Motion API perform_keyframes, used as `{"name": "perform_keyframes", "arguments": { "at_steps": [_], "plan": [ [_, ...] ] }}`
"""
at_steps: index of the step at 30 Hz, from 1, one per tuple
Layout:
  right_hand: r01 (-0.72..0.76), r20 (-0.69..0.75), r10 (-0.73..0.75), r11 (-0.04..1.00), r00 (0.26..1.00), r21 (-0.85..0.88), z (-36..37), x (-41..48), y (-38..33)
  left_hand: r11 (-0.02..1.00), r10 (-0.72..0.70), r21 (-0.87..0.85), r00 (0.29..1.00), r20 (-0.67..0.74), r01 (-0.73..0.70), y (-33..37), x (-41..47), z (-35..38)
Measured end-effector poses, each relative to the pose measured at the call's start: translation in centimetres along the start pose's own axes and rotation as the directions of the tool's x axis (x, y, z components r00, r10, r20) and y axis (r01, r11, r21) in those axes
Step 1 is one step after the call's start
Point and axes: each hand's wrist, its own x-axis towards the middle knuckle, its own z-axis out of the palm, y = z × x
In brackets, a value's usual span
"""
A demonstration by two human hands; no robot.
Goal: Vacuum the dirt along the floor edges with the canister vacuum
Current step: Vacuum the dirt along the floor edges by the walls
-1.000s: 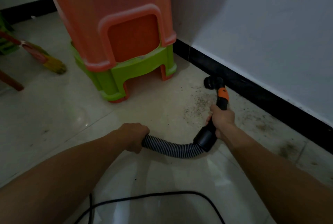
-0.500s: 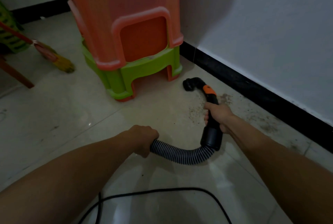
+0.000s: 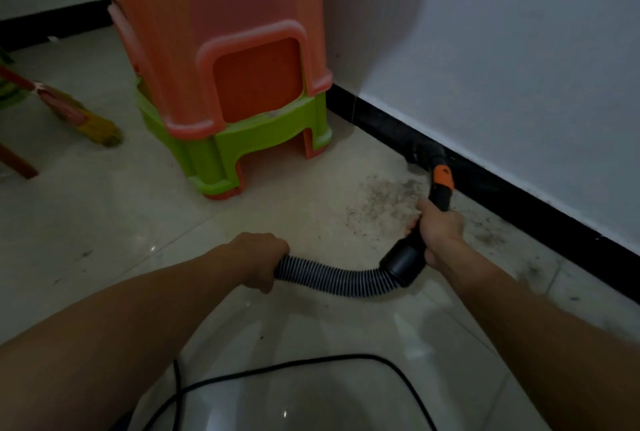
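My right hand (image 3: 439, 227) grips the black vacuum wand with its orange collar (image 3: 443, 178). The black nozzle (image 3: 423, 155) sits on the floor against the black baseboard (image 3: 519, 209). My left hand (image 3: 260, 259) grips the ribbed grey hose (image 3: 332, 279), which curves from the wand's black cuff toward me. Dark dirt (image 3: 384, 198) is scattered over the pale tiles just left of the wand, and more dirt (image 3: 491, 236) lies along the baseboard to the right. The canister itself is out of view.
A stack of orange and green plastic stools (image 3: 225, 84) stands in the corner left of the nozzle. A broom head (image 3: 86, 120) lies at far left. A black power cord (image 3: 294, 368) loops across the tiles near me. The white wall (image 3: 519, 49) runs along the right.
The nozzle has swung right, from the open floor near the stools to the baseboard. My right hand moved with it; my left hand kept its hold on the hose.
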Motion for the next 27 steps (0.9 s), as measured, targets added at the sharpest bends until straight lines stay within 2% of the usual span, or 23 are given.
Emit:
{"name": "perform_keyframes", "arguments": {
  "at_steps": [6, 10, 13, 19, 24, 27],
  "plan": [
    [-0.046, -0.095, 0.051, 0.998, 0.994, 0.053, -4.8, -0.8, 0.3, 0.986, 0.112, 0.126, 0.994, -0.017, -0.109, 3.9, 2.5, -1.9],
    [-0.071, -0.159, 0.089, 0.991, 0.983, 0.114, -5.4, -0.7, 1.7, 0.982, 0.101, 0.159, 0.995, 0.003, -0.1, 4.1, 2.8, -1.8],
    [-0.09, -0.148, 0.11, 0.986, 0.983, 0.138, -3.2, -0.5, 1.8, 0.993, 0.05, 0.106, 0.999, 0.011, -0.051, 1.8, 1.9, -1.4],
    [-0.074, -0.029, 0.076, 0.996, 0.997, 0.059, 1.0, -0.1, -0.4, 0.999, -0.033, 0.034, 0.998, 0.061, 0.031, -0.5, 0.1, -0.6],
    [-0.123, -0.146, 0.144, 0.982, 0.979, 0.143, -2.4, 0.0, 1.9, 0.995, 0.02, 0.095, 1.0, 0.018, -0.021, 1.5, 0.7, -1.8],
    [-0.134, -0.116, 0.149, 0.983, 0.982, 0.129, -4.1, -0.8, 2.4, 0.987, 0.068, 0.146, 0.997, 0.032, -0.072, 2.9, 1.3, -2.0]
  ]
}}
